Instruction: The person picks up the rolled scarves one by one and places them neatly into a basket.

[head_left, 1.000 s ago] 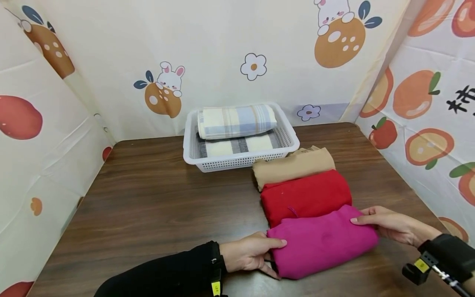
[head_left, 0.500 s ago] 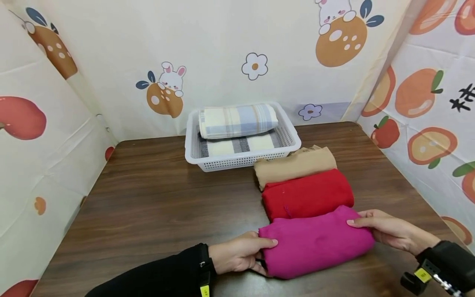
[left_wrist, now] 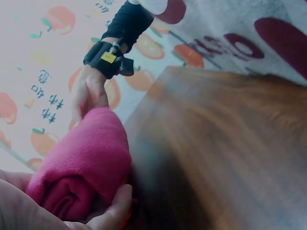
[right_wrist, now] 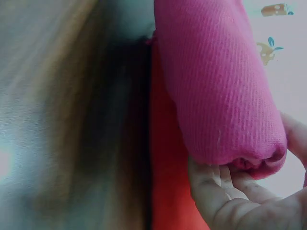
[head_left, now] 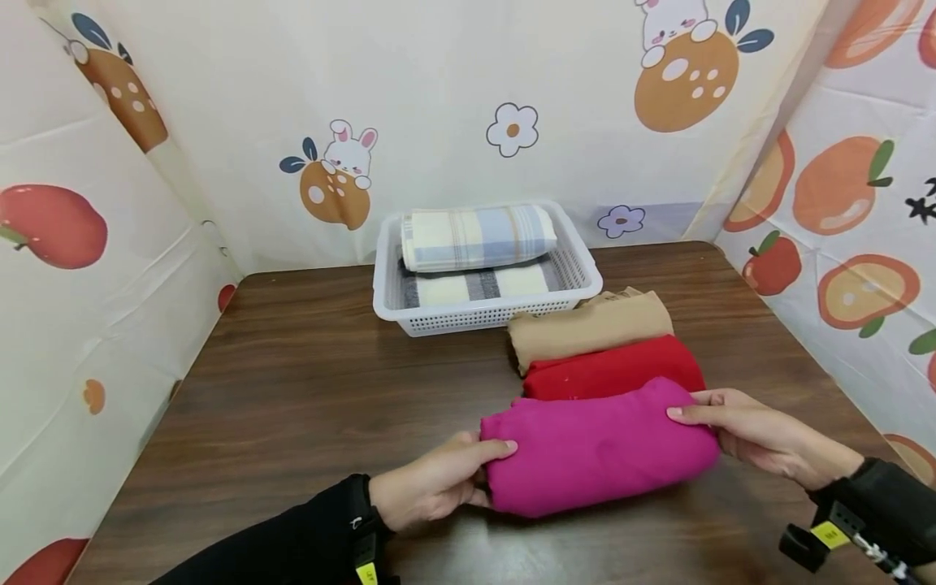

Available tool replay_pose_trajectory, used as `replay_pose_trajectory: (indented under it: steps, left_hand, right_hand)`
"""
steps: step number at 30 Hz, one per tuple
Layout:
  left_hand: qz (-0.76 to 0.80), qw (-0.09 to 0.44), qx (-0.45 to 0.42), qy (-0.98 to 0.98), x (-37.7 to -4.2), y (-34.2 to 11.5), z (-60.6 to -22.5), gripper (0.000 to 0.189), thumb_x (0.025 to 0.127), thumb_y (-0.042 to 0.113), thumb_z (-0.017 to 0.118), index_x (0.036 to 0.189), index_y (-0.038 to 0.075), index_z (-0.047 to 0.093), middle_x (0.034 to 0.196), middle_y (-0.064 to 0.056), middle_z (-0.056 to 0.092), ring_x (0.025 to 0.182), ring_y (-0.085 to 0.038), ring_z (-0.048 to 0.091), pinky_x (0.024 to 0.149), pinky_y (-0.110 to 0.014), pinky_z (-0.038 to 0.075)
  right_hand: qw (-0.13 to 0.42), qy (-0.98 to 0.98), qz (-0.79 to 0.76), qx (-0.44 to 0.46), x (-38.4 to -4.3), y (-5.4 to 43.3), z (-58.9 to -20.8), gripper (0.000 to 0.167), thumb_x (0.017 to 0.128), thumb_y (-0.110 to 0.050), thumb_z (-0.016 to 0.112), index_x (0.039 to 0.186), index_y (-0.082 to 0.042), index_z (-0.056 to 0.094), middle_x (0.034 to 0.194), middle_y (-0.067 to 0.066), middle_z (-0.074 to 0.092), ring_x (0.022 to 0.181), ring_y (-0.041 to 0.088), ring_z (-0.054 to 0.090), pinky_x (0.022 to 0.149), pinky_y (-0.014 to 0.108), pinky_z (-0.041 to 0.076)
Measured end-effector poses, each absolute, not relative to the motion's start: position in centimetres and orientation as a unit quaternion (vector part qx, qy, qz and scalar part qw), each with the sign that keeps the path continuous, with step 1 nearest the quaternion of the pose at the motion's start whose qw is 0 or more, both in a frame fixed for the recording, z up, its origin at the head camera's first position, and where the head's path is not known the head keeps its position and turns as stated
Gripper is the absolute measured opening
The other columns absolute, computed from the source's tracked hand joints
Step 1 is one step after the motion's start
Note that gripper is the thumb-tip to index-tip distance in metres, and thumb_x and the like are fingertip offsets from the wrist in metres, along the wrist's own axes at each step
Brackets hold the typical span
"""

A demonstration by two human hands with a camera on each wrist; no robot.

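A rolled pink knit cloth (head_left: 600, 451) is held between both hands, raised above the table as its underside shows in the right wrist view. My left hand (head_left: 439, 481) grips its left end, thumb on top and fingers beneath; the spiral of the roll faces the left wrist camera (left_wrist: 67, 196). At the other end, my right hand (head_left: 756, 435) pinches the roll with the thumb above and fingers under it. Just behind lies a red rolled cloth (head_left: 617, 370), partly covered from view by the pink one. A beige rolled cloth (head_left: 594, 329) lies behind the red.
A white plastic basket (head_left: 486, 317) stands at the back of the brown wooden table (head_left: 314, 382). Inside, a blue and cream plaid roll (head_left: 478, 238) rests on a grey and cream striped cloth (head_left: 449, 288). Printed curtains (head_left: 424, 97) enclose the table's back and sides.
Both hands have carried the pink cloth up and to the left, off the tabletop. More of the red cloth is now hidden behind it. The basket's contents have not changed.
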State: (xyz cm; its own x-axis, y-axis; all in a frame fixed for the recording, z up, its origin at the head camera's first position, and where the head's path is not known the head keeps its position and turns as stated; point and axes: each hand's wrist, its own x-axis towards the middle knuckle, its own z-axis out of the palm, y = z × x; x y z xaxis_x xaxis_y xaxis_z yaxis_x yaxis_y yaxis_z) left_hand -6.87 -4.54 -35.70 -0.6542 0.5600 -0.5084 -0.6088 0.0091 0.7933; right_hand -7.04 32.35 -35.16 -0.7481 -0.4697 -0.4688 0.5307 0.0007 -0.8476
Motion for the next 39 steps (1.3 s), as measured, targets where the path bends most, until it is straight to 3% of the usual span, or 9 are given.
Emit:
replay_pose_trajectory:
  steps: [6,19,25,33,39]
  left_hand:
    - [0.72,0.39,-0.019,0.574,-8.4,-5.5,-34.4,0.041,0.094,0.02,0.055,0.125,-0.006,0.045,0.104,-0.011,0.062,0.09,-0.02,0.061,0.079,-0.041,0.052]
    - [0.726,0.355,-0.013,0.589,-11.6,-8.4,-32.1,0.045,0.098,0.022,0.051,0.132,-0.006,0.041,0.112,-0.013,0.058,0.092,-0.02,0.06,0.079,-0.037,0.052]
    - [0.727,0.343,-0.021,0.594,-13.3,-9.4,-31.5,0.047,0.099,0.023,0.049,0.134,-0.007,0.039,0.113,-0.015,0.056,0.093,-0.022,0.06,0.08,-0.039,0.052]
    - [0.737,0.329,-0.036,0.589,-15.7,-10.5,-29.8,0.047,0.1,0.024,0.048,0.137,-0.003,0.038,0.119,-0.015,0.052,0.095,-0.024,0.058,0.075,-0.037,0.054]
    - [0.745,0.324,-0.055,0.58,-17.4,-11.1,-28.6,0.052,0.099,0.026,0.049,0.143,0.005,0.032,0.133,-0.017,0.042,0.109,-0.028,0.051,0.085,-0.045,0.05]
  right_hand:
    - [0.323,0.639,-0.697,0.036,-8.3,31.1,-33.8,0.016,0.1,-0.014,0.05,0.109,-0.005,0.06,0.102,0.006,0.067,0.092,0.017,0.065,0.08,0.033,0.053]
    - [0.29,0.627,-0.721,0.05,-11.5,27.2,-31.6,0.015,0.098,-0.015,0.054,0.1,-0.008,0.067,0.098,0.004,0.069,0.089,0.015,0.064,0.079,0.031,0.053]
    - [0.279,0.625,-0.725,0.076,-12.9,25.9,-30.8,0.015,0.097,-0.02,0.058,0.098,-0.01,0.069,0.096,0.002,0.068,0.09,0.015,0.062,0.081,0.027,0.051]
    - [0.27,0.634,-0.723,0.047,-16.2,24.7,-29.4,0.015,0.096,-0.015,0.058,0.097,-0.013,0.073,0.096,0.003,0.069,0.085,0.015,0.065,0.078,0.031,0.054]
    - [0.271,0.637,-0.721,0.037,-18.4,23.8,-28.5,0.017,0.096,-0.015,0.058,0.091,-0.008,0.072,0.092,0.006,0.069,0.084,0.015,0.066,0.077,0.032,0.054]
